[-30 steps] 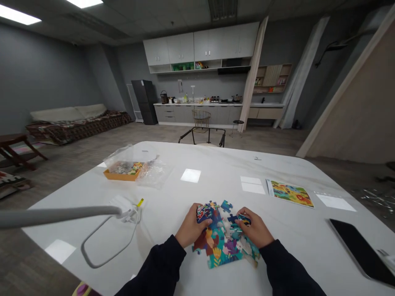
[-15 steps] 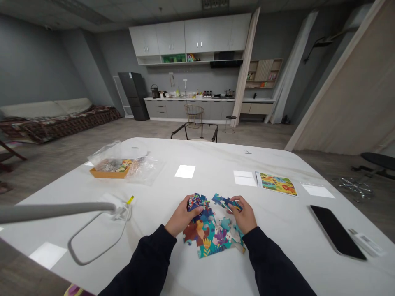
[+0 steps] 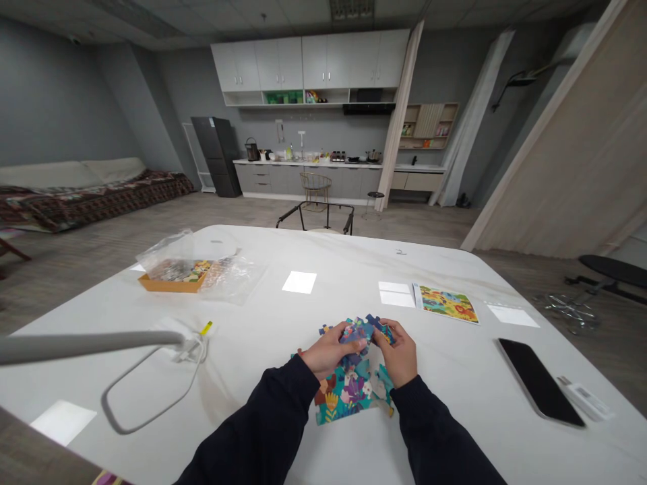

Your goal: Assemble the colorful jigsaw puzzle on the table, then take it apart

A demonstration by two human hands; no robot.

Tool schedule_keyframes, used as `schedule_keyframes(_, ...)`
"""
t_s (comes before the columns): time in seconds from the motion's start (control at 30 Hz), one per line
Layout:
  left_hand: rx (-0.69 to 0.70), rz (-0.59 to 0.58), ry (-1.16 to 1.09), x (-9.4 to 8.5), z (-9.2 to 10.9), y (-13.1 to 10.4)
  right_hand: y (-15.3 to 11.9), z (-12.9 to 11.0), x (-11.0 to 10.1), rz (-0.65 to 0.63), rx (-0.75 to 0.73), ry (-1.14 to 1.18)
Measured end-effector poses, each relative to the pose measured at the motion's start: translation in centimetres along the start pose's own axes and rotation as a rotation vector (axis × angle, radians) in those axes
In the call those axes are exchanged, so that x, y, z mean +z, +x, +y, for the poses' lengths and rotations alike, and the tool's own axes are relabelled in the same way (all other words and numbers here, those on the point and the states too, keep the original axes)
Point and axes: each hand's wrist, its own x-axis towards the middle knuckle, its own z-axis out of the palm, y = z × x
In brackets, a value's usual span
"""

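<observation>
My left hand (image 3: 331,351) is closed around a small stack of jigsaw puzzle pieces (image 3: 356,330), thumb on top. Close beside it, my right hand (image 3: 399,353) pinches other dark blue puzzle pieces (image 3: 386,331) between thumb and fingers. The two held groups meet or overlap; I cannot tell whether any pieces are joined. Below both hands lies a partly assembled puzzle (image 3: 348,397) on the white table, showing teal ground, purple and yellow plants and pale animals. My left hand and forearm cover its upper left part.
An orange box (image 3: 172,284) with puzzle pieces and clear plastic wrapping (image 3: 235,279) stands at the back left. A grey lamp arm (image 3: 96,345) reaches in from the left. Rightward lie a colourful picture sheet (image 3: 447,303) and a black phone (image 3: 540,380).
My left hand has moved right with its stack, over the puzzle and up against the right hand's pieces. My right hand has stayed near its place. The view has shifted slightly.
</observation>
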Motion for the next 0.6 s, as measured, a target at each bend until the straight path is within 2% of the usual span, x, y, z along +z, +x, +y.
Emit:
schedule_keyframes(0.1,0.047,0.009,0.121,0.3,0.4,-0.7,0.1,0.3,0.0,0.037,0.130,0.141)
schedule_keyframes(0.17,0.109,0.003,0.244,0.6,0.7,-1.2,0.1,0.4,0.0,0.070,0.160,0.199)
schedule_keyframes(0.23,0.168,-0.005,0.342,0.9,1.0,-1.7,0.1,0.2,0.0,0.124,0.135,0.205)
schedule_keyframes(0.33,0.191,-0.009,0.349,1.0,1.3,-2.1,0.1,-0.2,0.0,0.178,0.066,0.169)
schedule_keyframes(0.4,0.170,-0.002,0.302,0.8,1.4,-2.1,0.1,-0.5,0.0,0.118,0.057,0.164)
schedule_keyframes(0.53,0.148,0.082,0.254,0.6,1.2,-1.7,-0.5,-0.8,0.6,-0.145,0.101,0.186)
schedule_keyframes(0.6,0.161,0.096,0.240,0.7,0.9,-1.5,-1.0,-0.8,1.2,-0.210,0.128,0.219)
